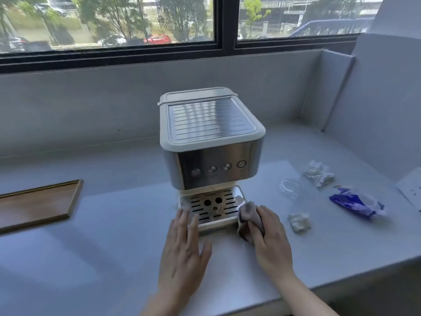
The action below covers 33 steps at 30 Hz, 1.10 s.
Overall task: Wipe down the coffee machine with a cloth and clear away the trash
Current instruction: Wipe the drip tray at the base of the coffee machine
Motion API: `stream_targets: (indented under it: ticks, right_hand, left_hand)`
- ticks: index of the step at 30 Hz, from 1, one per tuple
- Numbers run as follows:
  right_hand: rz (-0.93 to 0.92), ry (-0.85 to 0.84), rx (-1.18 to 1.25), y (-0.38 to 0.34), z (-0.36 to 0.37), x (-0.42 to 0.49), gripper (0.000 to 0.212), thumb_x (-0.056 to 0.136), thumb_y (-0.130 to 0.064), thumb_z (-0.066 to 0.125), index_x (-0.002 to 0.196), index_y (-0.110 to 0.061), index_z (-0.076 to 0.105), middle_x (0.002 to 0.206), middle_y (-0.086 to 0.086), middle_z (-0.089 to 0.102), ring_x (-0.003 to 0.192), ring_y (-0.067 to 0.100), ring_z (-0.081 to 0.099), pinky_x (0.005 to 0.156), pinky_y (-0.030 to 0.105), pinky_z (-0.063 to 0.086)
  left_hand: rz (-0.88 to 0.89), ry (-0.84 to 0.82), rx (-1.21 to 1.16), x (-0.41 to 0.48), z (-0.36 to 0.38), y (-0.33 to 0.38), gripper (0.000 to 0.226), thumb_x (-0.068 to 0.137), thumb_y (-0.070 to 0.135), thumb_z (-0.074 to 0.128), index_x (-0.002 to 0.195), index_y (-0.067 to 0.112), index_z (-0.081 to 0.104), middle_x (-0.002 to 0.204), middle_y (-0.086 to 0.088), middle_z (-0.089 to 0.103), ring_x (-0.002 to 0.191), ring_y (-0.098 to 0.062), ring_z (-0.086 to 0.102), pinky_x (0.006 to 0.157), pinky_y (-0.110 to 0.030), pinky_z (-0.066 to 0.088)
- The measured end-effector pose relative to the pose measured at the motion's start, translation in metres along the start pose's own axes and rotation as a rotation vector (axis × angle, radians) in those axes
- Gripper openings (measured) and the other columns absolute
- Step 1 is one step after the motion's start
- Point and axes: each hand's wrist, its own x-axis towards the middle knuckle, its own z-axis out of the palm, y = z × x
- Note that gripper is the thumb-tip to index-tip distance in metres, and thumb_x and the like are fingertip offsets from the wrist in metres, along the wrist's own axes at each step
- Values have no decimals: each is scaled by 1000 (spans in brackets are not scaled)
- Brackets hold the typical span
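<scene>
Right hand (271, 240) grips cloth (247, 213) against drip tray (214, 224); left hand (184, 249) lies flat, fingers straight.

Counter (114, 247) with coffee machine (211, 142), tray (38, 204), trash (319, 174)

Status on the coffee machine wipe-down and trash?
Done: coffee machine body looks clean. In hand: right hand presses grey cloth on drip tray, right front corner; left hand flat at its left. Left: two crumpled tissues, blue wrapper, clear plastic piece on the counter.
</scene>
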Motion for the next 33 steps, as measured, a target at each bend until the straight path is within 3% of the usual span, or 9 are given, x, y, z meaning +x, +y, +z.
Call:
stream_targets:
  ticks: [8,13,16,20,23,26,29,31,33]
  right_hand:
    - [-139,66,-70,4,9,20,28,91,-35,58,119,-35,57,122,-17,57,117,11,50,87,30,43]
    - [-233,-3,-216,-3,7,20,44,92,-22,64,135,-17,55,138,1,54,127,23,49,103,33,41]
    - [-312,-15,-260,9,-2,9,44,94,-15,62,137,-17,55,140,4,55,129,22,51,103,36,44]
    - [-163,-118,-95,-9,-7,52,12,97,-24,50,100,-28,61,109,-8,62,106,14,57,82,35,45]
    - [-195,-128,-237,-18,8,65,26,97,-32,54,121,-22,62,133,-3,54,119,24,52,93,36,43]
    - [-311,-24,-243,-10,8,41,25,96,-23,60,119,-16,64,132,0,57,118,25,55,88,27,42]
    - [-457,-12,-239,3,2,25,33,97,-22,57,129,-24,62,140,1,53,132,17,47,99,28,41]
    - [-386,-79,-241,5,1,34,32,99,-21,54,130,-20,61,142,1,53,134,19,46,103,34,43]
    - [-285,-111,-282,-4,2,58,21,99,-21,51,114,-16,65,123,0,61,121,24,55,90,35,45]
  left_hand:
    - [-38,-115,137,-3,22,-3,77,94,58,28,155,14,16,166,-3,5,152,-17,-10,120,-38,8]
    - [-76,-166,159,-2,20,1,81,89,60,14,156,17,0,165,1,-14,146,-13,-29,124,-34,0]
    - [-82,-179,170,-1,21,2,82,88,60,11,156,16,-4,164,0,-19,145,-15,-32,125,-38,2]
    - [-79,-194,179,-1,21,2,83,86,60,9,155,17,-10,162,1,-25,144,-15,-34,124,-37,2]
    - [-73,-192,192,-1,20,3,83,86,60,6,154,17,-15,161,0,-28,143,-16,-36,124,-36,-2]
    - [-73,-193,184,-2,19,4,83,86,59,6,154,16,-12,162,-1,-25,144,-16,-35,124,-35,-4]
    - [-78,-176,148,0,18,5,83,87,58,10,156,14,-5,164,-2,-16,146,-16,-31,122,-36,-3]
    - [-71,-183,168,0,18,5,82,87,58,10,155,14,-5,164,-3,-16,145,-17,-32,122,-36,-3]
    - [-70,-181,183,0,18,5,82,88,58,9,155,14,-5,164,-3,-17,145,-17,-33,123,-37,-2]
